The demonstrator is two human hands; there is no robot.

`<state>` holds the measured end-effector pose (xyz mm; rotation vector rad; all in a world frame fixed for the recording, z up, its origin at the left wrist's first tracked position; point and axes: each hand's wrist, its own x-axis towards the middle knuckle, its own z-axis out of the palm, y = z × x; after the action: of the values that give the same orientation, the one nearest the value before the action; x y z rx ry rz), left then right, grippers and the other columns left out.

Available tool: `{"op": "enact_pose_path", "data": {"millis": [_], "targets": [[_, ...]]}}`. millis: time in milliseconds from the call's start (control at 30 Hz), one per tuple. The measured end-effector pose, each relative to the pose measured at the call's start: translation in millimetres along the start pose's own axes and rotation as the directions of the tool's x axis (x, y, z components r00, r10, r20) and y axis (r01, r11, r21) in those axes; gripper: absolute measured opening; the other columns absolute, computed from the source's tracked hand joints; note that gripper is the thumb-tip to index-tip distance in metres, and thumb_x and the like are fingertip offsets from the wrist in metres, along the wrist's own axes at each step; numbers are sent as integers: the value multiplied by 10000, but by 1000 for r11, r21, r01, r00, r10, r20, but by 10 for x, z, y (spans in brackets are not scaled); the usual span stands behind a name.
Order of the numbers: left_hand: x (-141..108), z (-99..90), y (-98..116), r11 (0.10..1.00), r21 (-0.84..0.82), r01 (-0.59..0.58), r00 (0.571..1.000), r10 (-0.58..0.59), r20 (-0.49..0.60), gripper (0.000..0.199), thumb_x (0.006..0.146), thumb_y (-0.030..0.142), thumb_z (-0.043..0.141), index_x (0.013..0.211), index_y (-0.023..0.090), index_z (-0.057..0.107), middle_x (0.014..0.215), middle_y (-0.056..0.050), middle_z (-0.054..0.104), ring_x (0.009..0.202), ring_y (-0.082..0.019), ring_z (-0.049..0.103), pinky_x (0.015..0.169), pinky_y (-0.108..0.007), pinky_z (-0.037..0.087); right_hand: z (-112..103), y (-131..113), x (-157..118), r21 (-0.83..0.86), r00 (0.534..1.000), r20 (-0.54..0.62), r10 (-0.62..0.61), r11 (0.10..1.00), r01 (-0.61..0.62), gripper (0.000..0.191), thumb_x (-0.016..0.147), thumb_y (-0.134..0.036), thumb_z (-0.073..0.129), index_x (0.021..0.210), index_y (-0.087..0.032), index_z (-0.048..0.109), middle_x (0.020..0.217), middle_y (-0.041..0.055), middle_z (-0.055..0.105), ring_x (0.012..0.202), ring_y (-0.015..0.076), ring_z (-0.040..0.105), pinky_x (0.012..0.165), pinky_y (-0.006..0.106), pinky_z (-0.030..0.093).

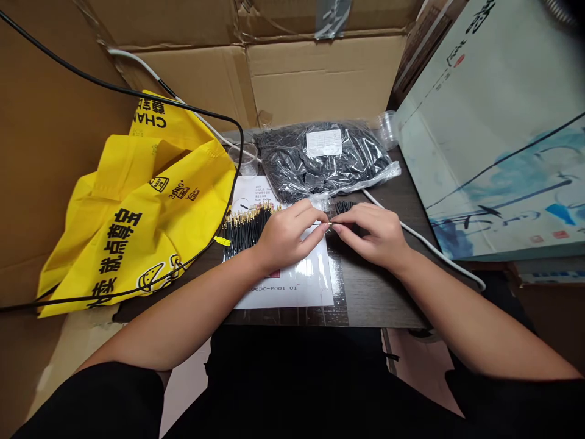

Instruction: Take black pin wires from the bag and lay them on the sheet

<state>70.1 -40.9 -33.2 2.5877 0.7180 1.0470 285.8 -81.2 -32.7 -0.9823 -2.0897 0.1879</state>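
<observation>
My left hand [290,235] and my right hand [372,231] meet fingertip to fingertip over the table. Between their closed thumbs and forefingers is a small, thin wire with a gold-coloured end [331,224]; most of it is hidden by the fingers. A dense bundle of short black wires [242,235] with gold-coloured tips lies beside my left hand, on a printed white sheet [311,286]. Just behind my right fingers is a small bunch of black pieces [346,207], partly covered by that hand.
A clear plastic bag full of black pieces [292,171] lies behind the hands. Left is a yellow printed bag [169,189], crossed by a black cable [201,111]. Cardboard [320,79] stands at the back, a pale printed box [479,152] at right. A white cable [425,242] runs beside my right forearm.
</observation>
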Motion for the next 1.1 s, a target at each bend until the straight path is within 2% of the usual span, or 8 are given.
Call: {"op": "enact_pose_path", "data": {"millis": [400,1100], "targets": [[-3,-16,-20,1000,-2,3,1000,-3,-24,142,945,290,563,975,190,660,843,-27,620,749,-117,564,672,-252,444,-17,21,-4,-89,999,7,-38,995,38,120,885,-216,633,998,-219,675,768,7,682,667,147,578,690,324,461],[-6,1,-6,999,-41,-3,1000,3,-8,140,945,291,564,959,187,657,803,-20,596,731,-118,537,678,-262,441,-18,13,2,-140,996,-80,-50,989,38,121,853,-209,663,970,-234,685,697,-18,656,641,152,569,729,343,454]]}}
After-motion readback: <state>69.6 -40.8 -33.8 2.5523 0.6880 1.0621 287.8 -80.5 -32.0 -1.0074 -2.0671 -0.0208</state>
